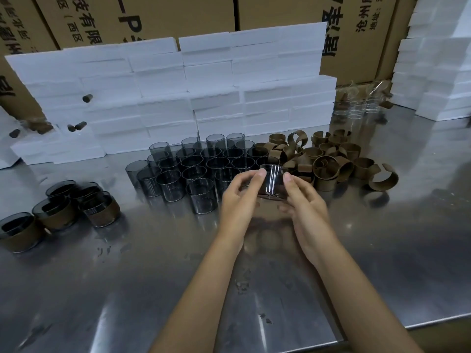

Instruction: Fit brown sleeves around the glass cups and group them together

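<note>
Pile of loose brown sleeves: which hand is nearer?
Right. The right hand grips the held glass cup right beside the sleeve pile; the left hand, on the cup's other side, is farther away.

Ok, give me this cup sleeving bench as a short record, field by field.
held: bare smoked glass cup, gripped by left hand and right hand
unsleeved stock: cluster of smoked glass cups, table centre
sleeves: pile of brown open-ring sleeves, right of the cluster
finished: group of brown-sleeved cups, far left
surface: shiny steel table
backdrop: stacked white foam blocks
</note>
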